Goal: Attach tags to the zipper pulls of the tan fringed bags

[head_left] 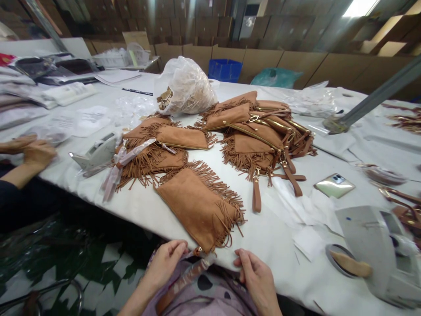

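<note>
A brown suede pouch with fringe (194, 204) lies flat at the table's front edge. From its near corner a wrist strap in clear plastic (189, 278) hangs over my lap. Just left of that corner is my left hand (167, 263), thumb and fingers pinched together beside the strap's plastic; what they hold is too small to tell. My right hand (258, 276) is at the table edge right of the strap, fingers curled in, thumb against forefinger, and anything between them is hidden. Farther back lie more fringed pouches (171, 137) at left and a pile of them (259, 131) at right.
A bulging plastic bag (187, 85) stands behind the pouches. Tape dispensers (98, 151) (378, 250) sit at left and right. A phone (335, 185) and white paper scraps (309, 241) lie at right. Another person's hands (37, 153) rest at the far-left edge. A metal post (378, 94) rises at right.
</note>
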### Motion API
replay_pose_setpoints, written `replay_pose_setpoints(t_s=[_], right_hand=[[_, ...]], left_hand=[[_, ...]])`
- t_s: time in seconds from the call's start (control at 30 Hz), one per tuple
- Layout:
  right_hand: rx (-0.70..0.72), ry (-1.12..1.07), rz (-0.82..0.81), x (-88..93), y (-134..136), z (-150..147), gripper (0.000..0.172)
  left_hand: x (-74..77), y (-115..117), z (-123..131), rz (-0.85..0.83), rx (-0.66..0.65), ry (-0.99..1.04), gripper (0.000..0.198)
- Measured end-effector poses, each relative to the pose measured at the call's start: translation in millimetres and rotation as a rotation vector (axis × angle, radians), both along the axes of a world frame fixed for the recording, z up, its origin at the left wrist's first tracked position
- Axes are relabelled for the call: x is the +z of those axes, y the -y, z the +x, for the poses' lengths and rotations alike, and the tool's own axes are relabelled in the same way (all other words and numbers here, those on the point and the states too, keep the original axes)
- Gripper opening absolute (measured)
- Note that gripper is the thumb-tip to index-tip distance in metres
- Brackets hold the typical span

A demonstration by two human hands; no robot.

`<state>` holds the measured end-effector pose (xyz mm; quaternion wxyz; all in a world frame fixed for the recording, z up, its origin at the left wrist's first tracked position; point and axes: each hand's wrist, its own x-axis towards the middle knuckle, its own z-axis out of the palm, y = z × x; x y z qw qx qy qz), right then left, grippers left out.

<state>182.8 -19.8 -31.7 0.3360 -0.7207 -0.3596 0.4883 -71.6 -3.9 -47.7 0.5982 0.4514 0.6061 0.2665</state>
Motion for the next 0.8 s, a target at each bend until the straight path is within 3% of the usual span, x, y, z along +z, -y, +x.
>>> replay_pose_setpoints(t_s=[0.13, 0.3, 0.47, 0.63, 0.7, 0.8], right_hand=[[0.040, 0.026, 0.010, -1.2, -1, 0, 0.043], [0.036, 0.013, 0.014, -8.1, -3, 1, 0.043], [0.029, 0.008, -0.004, -11.2, -6, 2, 0.041], [0.073, 0.015, -0.015, -10.7, -6, 3, 0.039], [0.080, 0.006, -0.015, -11.1, -5, 4, 0.039], [0.087, 0.015, -0.003, -12.3, -4, 4, 0.038]], left_hand=[[3.6, -4, 8, -0.002, 0.073, -0.013, 0.048], [12.1, -15, 20, -0.092, 0.072, 0.239, 0.044], [18.7, -26, 41, -0.218, 0.233, 0.590, 0.045], [28.7, -42, 60, -0.069, 0.441, 0.709, 0.052], [30.5, -46, 63, -0.038, 0.448, 0.754, 0.049], [26.8, -45, 68, -0.125, 0.387, 0.798, 0.041]])
